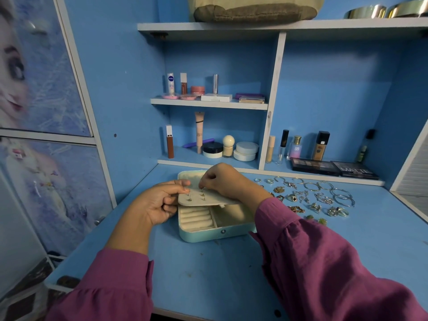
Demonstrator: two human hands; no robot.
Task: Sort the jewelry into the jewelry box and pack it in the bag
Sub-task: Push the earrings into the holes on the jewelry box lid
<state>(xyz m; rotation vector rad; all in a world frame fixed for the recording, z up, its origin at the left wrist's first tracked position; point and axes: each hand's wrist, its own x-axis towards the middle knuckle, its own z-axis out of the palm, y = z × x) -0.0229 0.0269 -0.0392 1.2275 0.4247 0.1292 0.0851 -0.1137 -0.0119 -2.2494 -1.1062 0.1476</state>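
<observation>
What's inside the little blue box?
The jewelry box shows cream ring rolls and an empty-looking side compartment. The earring panel covers the back.

Cosmetics (209, 144) on blue shelves (208, 104); palettes (333, 169) at bench (208, 262) back; cartoon poster (34, 66) on left.

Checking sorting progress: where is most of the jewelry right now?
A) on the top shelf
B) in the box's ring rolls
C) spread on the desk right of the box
C: the rings, bangles and chains lie on the desk, while the box's ring rolls show nothing.
</observation>
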